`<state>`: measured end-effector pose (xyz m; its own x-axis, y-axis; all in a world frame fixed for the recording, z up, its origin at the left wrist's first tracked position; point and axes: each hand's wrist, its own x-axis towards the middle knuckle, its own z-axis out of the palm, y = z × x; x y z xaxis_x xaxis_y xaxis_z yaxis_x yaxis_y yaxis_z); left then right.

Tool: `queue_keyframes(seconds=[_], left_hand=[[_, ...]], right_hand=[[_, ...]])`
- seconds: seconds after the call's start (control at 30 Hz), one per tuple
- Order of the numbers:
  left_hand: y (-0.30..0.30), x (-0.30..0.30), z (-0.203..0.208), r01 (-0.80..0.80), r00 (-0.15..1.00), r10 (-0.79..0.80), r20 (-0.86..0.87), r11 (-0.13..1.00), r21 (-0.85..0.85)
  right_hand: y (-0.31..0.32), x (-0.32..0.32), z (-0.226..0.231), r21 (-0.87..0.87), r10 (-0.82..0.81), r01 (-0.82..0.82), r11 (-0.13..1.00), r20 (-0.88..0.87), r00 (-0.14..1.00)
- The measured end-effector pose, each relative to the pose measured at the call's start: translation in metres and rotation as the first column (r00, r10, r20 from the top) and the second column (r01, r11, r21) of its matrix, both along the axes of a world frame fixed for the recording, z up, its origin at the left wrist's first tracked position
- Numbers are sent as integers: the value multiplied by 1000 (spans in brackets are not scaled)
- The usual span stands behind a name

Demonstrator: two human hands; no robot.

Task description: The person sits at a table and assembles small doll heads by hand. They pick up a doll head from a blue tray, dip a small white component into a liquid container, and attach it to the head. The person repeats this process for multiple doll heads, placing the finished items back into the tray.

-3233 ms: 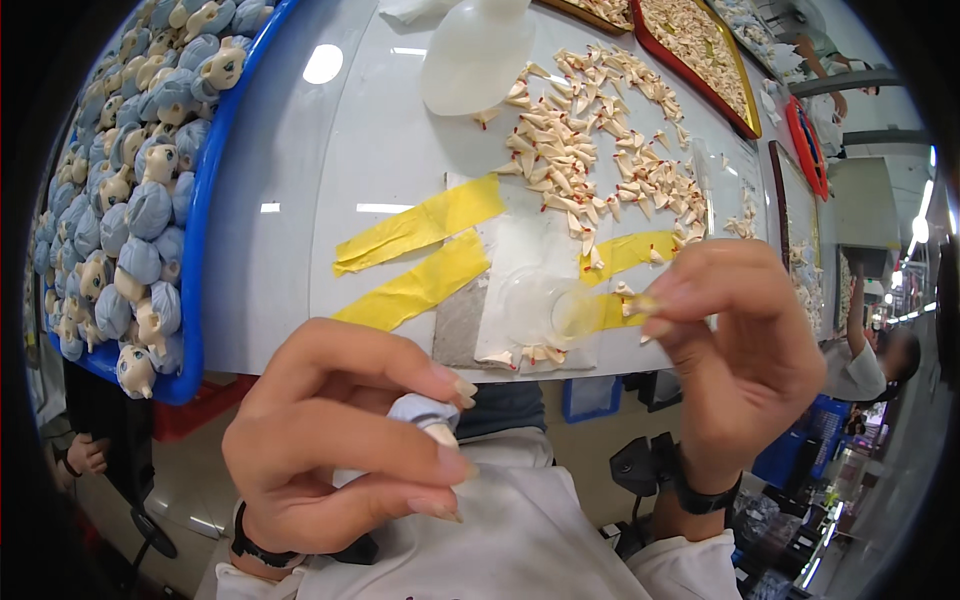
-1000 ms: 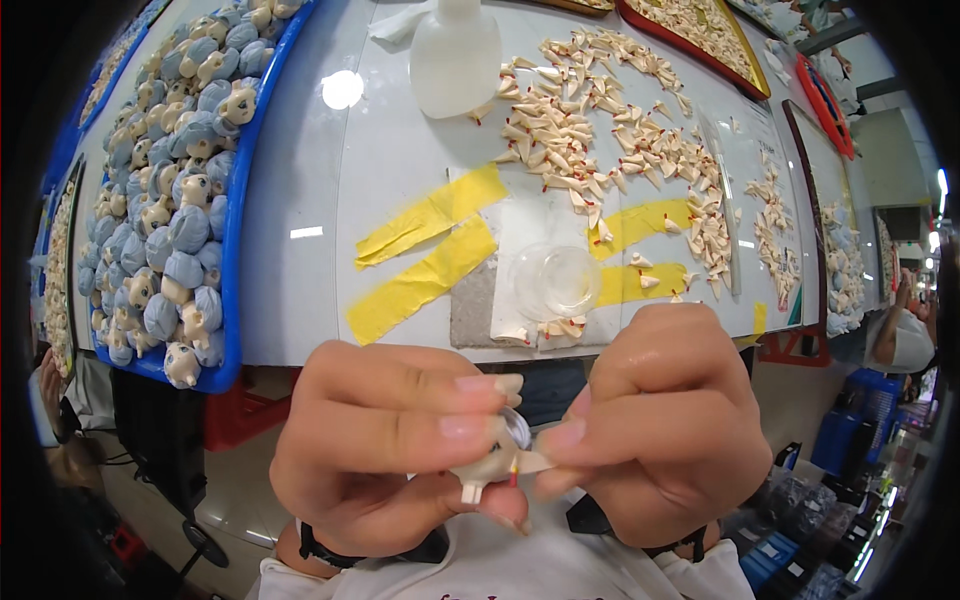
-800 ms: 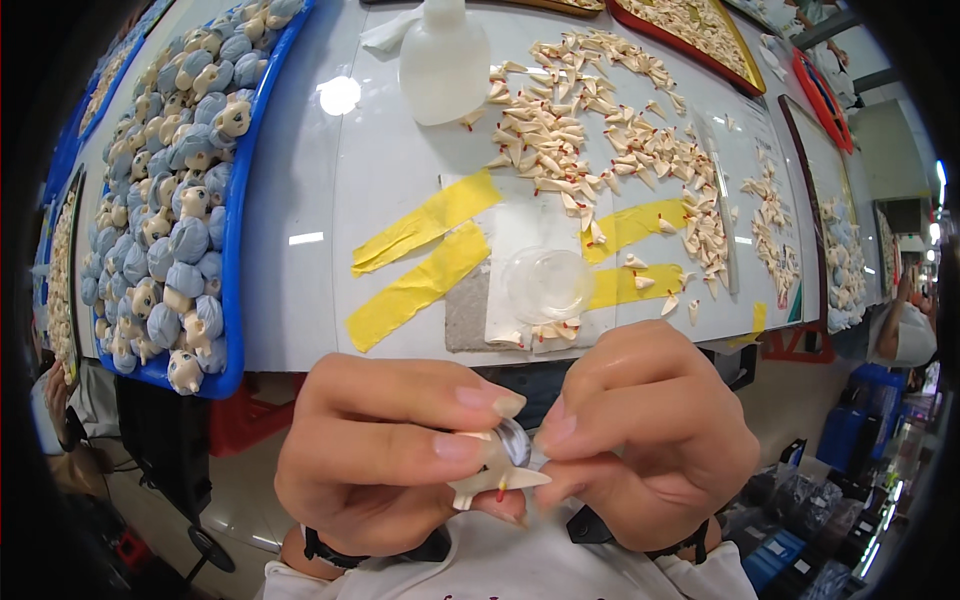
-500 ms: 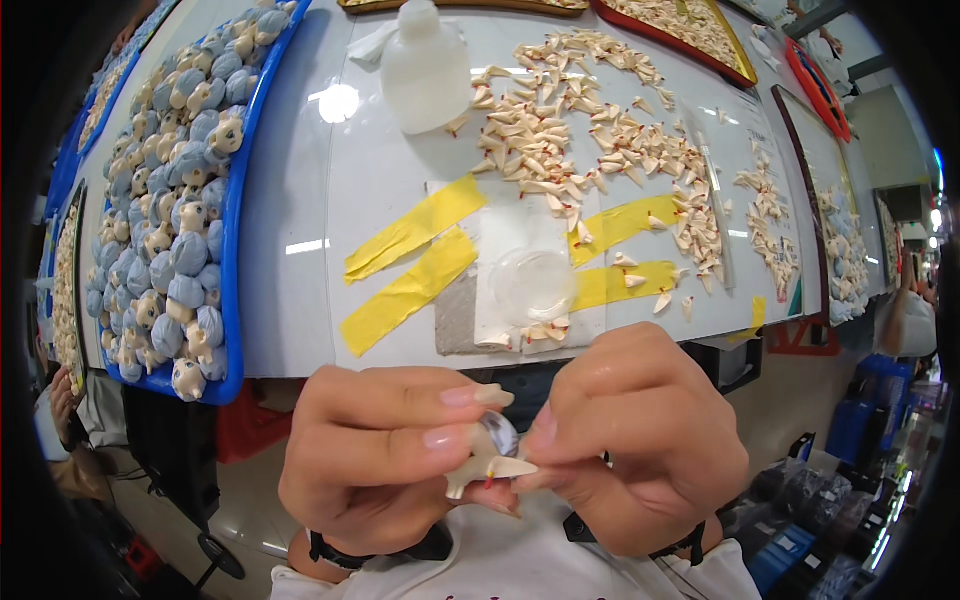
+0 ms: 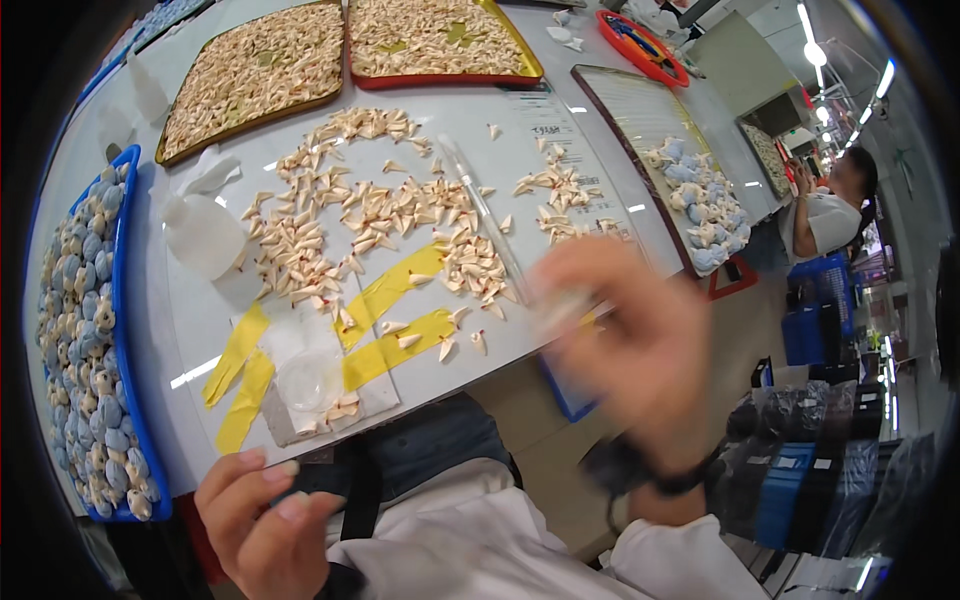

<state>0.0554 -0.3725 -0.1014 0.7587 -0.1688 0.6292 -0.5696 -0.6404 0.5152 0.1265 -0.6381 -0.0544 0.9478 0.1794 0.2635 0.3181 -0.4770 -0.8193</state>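
My left hand [image 5: 268, 525] is low at the table's front edge, its bent fingers apart and nothing visible between them. Out to the right, over the table's front edge, my right hand [image 5: 640, 350] is smeared by motion. A pale cream toy piece [image 5: 568, 308] shows blurred at its fingertips; its details are lost. Nearest to that hand on the table lie loose pointed cream pieces with red tips [image 5: 475, 265] and a clear narrow strip [image 5: 480, 210]. A round clear dish [image 5: 308, 382] sits on a white sheet between yellow tape strips [image 5: 405, 348].
A blue tray [image 5: 128, 330] of blue-and-cream doll heads stands at left. Two trays [image 5: 250, 70] [image 5: 440, 45] of cream pieces fill the back. A white bottle [image 5: 203, 235] is at left. At right, a dark-rimmed tray [image 5: 640, 165] holds doll heads; a person [image 5: 830, 205] sits beyond.
My hands have come apart from the small toy piece they both held. The right swung right and outward; the left dropped to the lower left. The view has turned toward the right.
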Motion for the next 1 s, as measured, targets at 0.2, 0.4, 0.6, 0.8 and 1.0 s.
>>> queue_keyframes(seconds=[0.2, 0.4, 0.6, 0.8, 1.0], left_hand=[[21, -3, -14, -107, 990, 99, -100, 992, -71], [33, -5, -8, -127, 989, 124, -86, 992, -26], [58, -14, -6, -298, 950, 297, -95, 954, -6], [54, -22, 1, -356, 928, 347, -135, 933, -48], [64, -44, 2, -465, 884, 460, -87, 884, -46]], right_hand=[[-168, 41, 3, -630, -305, 314, 710, 126, 944], [-164, 63, 2, -681, -326, 299, 669, 94, 941], [-233, 70, 13, -500, -418, 444, 744, 172, 892], [-254, 82, -25, -719, -391, 335, 609, 95, 916], [-234, 80, -36, -808, -212, 327, 489, 254, 944]])
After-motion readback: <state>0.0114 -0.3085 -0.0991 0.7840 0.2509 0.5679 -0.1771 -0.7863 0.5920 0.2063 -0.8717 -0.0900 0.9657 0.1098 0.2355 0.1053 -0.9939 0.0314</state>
